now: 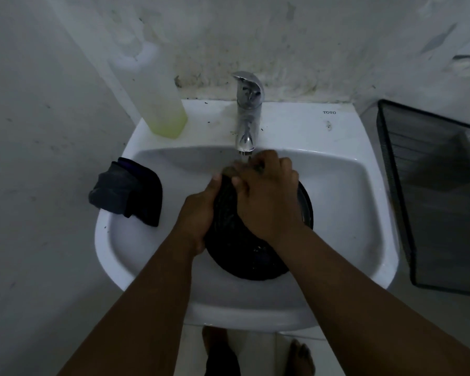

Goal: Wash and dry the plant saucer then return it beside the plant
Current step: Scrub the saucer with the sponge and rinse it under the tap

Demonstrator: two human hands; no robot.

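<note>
A round black plant saucer (242,253) stands tilted in the white sink basin (345,213), below the chrome tap (248,115). My left hand (198,213) grips the saucer's left rim, thumb on top. My right hand (266,196) lies across the saucer's upper part and holds a small dark scrubbing pad (229,170) against the top rim under the spout. A thin stream of water falls from the spout onto my right hand's fingers.
A dark folded cloth (128,191) lies on the sink's left rim. A tall bottle of yellow-green liquid (158,99) stands at the back left of the sink. A black mesh tray (434,191) sits to the right. Stained walls close in behind and left.
</note>
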